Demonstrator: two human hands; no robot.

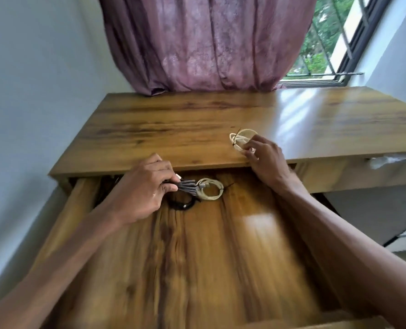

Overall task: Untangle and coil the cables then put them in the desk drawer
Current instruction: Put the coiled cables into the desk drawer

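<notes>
Pinching the grey braided cable bundle (187, 185) in my left hand (142, 188), right hand (265, 154) gripping the cream coiled cable (238, 138), I risk loosening either coil on the wooden drawer (197, 269) edge.

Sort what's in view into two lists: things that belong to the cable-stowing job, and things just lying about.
Job:
left hand holding grey braided cable
black cable coil in drawer
white cable coil in drawer
right hand on second white coil on desk top
open drawer

Just there:
purple curtain
window
desk top
</notes>
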